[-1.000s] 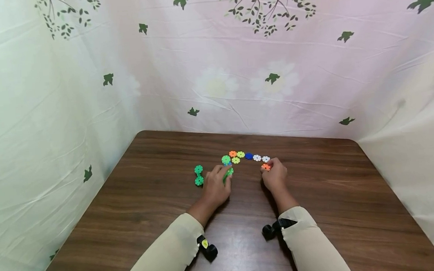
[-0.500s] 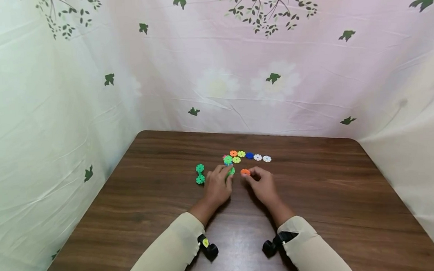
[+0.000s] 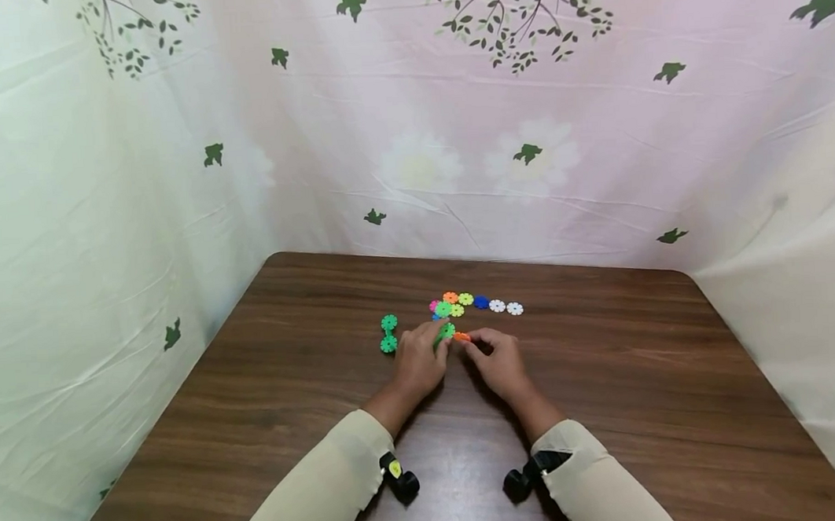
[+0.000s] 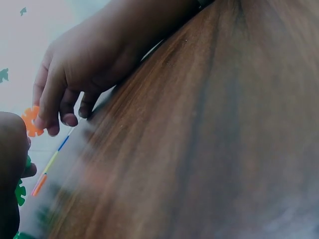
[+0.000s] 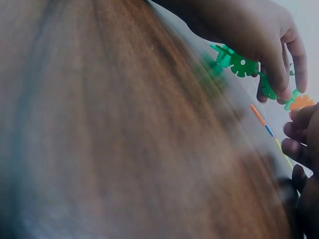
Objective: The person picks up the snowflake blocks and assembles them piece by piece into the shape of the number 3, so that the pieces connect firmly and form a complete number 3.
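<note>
My left hand (image 3: 420, 360) grips a piece built of green notched snowflake discs (image 3: 447, 331); its fingers cover part of it. Another green disc (image 3: 444, 309) shows just beyond the fingertips. My right hand (image 3: 501, 366) pinches an orange snowflake disc (image 3: 462, 337) between thumb and fingers, its edge right at the green disc's edge. In the right wrist view, the orange disc (image 5: 302, 103) meets a green disc (image 5: 291, 99) near the left fingertips. Left of my left hand are two green discs (image 3: 388, 322) linked by a middle piece.
Beyond the hands, loose discs lie in a row on the brown wooden table (image 3: 314, 455): pink, orange (image 3: 450, 297), yellow-green (image 3: 465, 299), dark blue (image 3: 481, 303) and white (image 3: 515, 308). A patterned cloth (image 3: 410, 119) hangs behind and at both sides.
My right hand has picked the orange disc up from beside the white discs and carried it left to the green piece. My left hand stays nearly in place, the green piece shifting slightly right.
</note>
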Demonstrator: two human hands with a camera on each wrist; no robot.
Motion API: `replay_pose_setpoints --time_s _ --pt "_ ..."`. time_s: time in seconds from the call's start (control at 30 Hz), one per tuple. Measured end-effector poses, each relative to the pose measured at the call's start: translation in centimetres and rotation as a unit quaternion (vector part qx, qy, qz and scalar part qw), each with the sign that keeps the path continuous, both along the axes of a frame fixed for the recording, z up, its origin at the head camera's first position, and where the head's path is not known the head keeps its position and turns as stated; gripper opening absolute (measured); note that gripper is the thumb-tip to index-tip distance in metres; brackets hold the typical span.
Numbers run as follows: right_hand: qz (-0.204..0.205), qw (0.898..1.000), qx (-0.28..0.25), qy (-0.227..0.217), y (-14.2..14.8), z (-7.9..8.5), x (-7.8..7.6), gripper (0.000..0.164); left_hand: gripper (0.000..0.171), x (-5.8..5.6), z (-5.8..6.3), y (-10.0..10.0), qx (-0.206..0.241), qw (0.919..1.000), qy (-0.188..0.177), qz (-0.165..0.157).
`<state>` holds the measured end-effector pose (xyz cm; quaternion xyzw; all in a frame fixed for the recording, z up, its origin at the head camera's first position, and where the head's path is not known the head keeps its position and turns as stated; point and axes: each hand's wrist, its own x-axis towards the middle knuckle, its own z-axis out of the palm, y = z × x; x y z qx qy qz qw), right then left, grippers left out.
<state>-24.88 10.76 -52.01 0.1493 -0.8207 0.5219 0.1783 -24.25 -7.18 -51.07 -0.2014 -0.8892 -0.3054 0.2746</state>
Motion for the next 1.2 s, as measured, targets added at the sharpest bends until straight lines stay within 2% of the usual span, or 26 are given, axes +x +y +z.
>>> replay_pose_setpoints --time_s 0.17,0.47,0.7,0.9,1.2 --pt "-0.005 1.000 0.015 0.008 -0.1 0.0 0.1 0.007 0.033 0.0 -0.2 0.0 0.008 0.9999 0.012 -0.003" --pt "-0.007 1.000 0.025 -0.009 -0.2 0.3 0.3 0.008 0.025 0.0 -0.2 0.3 0.040 0.9989 0.002 -0.026" --pt "0.010 1.000 0.021 -0.009 0.1 0.6 0.4 0.006 0.026 0.0 0.0 0.4 0.063 0.9970 -0.001 -0.045" --pt "0.014 1.000 0.005 -0.013 0.1 0.6 0.5 0.006 0.027 0.1 0.3 0.5 0.057 0.9970 0.010 -0.050" --pt "0.026 0.999 0.016 -0.011 0.0 0.9 0.9 0.009 0.022 0.7 0.6 0.4 0.031 0.9986 0.006 -0.041"
